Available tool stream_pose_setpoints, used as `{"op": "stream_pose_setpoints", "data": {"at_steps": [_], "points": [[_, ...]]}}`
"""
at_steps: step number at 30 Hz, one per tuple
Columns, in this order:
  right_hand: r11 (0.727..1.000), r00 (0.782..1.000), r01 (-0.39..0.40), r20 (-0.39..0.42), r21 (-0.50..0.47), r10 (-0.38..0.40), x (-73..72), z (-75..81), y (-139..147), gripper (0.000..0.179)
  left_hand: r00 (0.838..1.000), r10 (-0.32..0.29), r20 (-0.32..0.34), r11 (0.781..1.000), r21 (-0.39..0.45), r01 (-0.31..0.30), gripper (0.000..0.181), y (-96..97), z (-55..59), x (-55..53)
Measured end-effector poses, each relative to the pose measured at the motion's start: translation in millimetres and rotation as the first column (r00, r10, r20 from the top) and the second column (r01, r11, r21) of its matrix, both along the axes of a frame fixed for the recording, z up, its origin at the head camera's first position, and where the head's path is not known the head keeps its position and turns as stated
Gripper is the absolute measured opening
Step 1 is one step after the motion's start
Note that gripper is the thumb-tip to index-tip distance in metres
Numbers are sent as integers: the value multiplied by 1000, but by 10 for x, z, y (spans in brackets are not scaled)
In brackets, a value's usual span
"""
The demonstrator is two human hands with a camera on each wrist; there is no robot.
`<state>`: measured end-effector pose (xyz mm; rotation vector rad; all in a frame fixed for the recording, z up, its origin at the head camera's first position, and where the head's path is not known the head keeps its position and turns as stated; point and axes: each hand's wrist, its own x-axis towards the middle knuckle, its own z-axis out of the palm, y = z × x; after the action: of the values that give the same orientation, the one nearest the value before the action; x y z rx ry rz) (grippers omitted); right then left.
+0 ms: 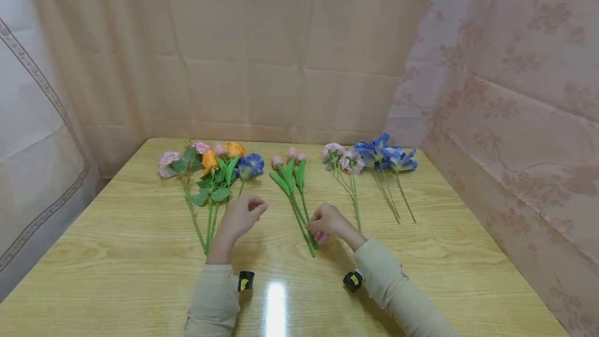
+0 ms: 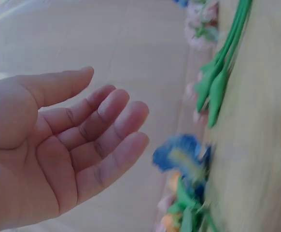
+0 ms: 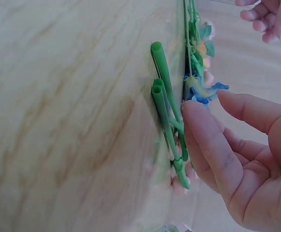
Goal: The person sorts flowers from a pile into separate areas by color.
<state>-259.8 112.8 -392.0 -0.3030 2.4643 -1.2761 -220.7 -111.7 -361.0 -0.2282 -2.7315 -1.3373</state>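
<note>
Tulips (image 1: 288, 178) lie just beside my parted, empty right grip (image 1: 327, 221); my left grip (image 1: 240, 217) is relaxed, also empty. Stems (image 1: 298, 216) look light, bendy, best pinched midway.

A curtained booth — cloth (image 1: 281, 56) on three sides; wood-grain table (image 1: 468, 280)

Can't follow the leftmost blue flower's stem (image 1: 241, 188) behind the left hand (image 1: 239, 218), nor either sleeve (image 1: 212, 300) past the head view's bottom edge. Get only blurred orange roses (image 2: 172, 222) from the left wrist view. Can't quite judge contact between right hand (image 1: 327, 220) and tulip stems (image 1: 299, 217).
</note>
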Motion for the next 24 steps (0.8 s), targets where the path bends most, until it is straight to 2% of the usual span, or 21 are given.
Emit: {"op": "stream_pose_setpoints", "data": {"at_steps": [3, 6, 9, 12, 14, 17, 22, 24], "points": [[1000, 1000, 5, 7, 0, -5, -3, -8, 1, 17, 998, 69, 1, 997, -16, -69, 20, -170, 48, 11], [1000, 1000, 3, 13, -1, -3, -9, -20, 7, 17, 985, 174, 6, 983, -68, -173, 23, -338, 60, 22], [1000, 1000, -7, 17, -2, 7, -13, -30, 13, 18, 952, 303, 45, 944, -154, -293, 25, -510, 61, 57], [1000, 1000, -17, 16, -2, 17, -12, -35, 18, 19, 913, 395, 99, 904, -219, -367, 26, -665, 54, 99], [1000, 1000, -19, 19, -3, 19, -9, -34, 21, 20, 897, 424, 124, 890, -243, -387, 26, -747, 42, 115], [1000, 1000, -23, 18, 0, 23, -5, -31, 28, 21, 885, 439, 156, 886, -238, -397, 25, -832, -2, 117], [999, 999, -37, 31, 10, 37, -7, -26, 37, 22, 871, 453, 191, 881, -244, -405, 28, -897, -110, 104], [999, 999, -42, 33, 13, 41, -8, -27, 37, 22, 871, 453, 193, 880, -251, -402, 25, -919, -151, 100]]}}
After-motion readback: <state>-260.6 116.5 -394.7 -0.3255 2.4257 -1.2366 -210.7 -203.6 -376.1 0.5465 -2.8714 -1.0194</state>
